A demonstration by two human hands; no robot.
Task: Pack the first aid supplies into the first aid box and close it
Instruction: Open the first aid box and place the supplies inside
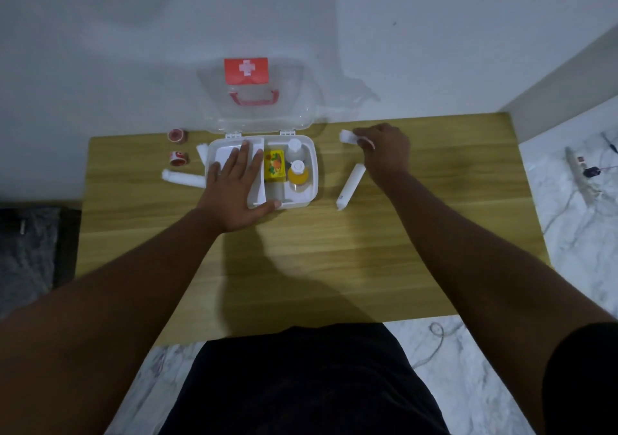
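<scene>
The white first aid box (309,197) stands open on the wooden table, its clear lid (301,113) with a red cross label leaning back against the wall. Inside lie a yellow packet (275,164), a clear bottle (296,148) and an orange bottle (297,175). My left hand (235,189) lies flat, fingers spread, on a white item in the box's left part. My right hand (384,148) pinches a small white roll (347,136) to the right of the box. A long white roll (349,185) lies beside that hand.
Left of the box lie two red tape rolls (178,135) (179,157) and two white rolls (184,178) (201,152). The wooden table (301,250) meets the wall at the back. A power strip with cables (580,163) lies on the marble floor to the right.
</scene>
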